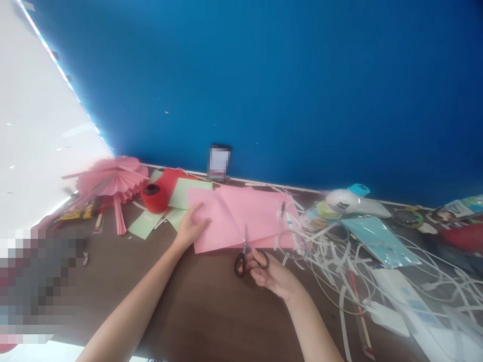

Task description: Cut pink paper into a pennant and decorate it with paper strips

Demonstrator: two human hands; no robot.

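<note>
Sheets of pink paper (260, 211) lie overlapping on the dark brown table. My left hand (192, 226) rests on the left part of the pink paper, its fingers and thumb spread apart. In my right hand (269, 271) is a pair of scissors (241, 261) with dark handles, fingers through the loops. The blades point away from me and their tips reach over the near edge of the paper. Whether the blades are apart is hard to make out.
Left stands a pink folded paper fan (113, 176), beside a red tape dispenser (156, 196) and green paper (145, 223). White paper strips and cables (332, 256), a glue bottle (347, 201) and a blue packet (381, 241) crowd the right. A blue wall (283, 100) rises behind.
</note>
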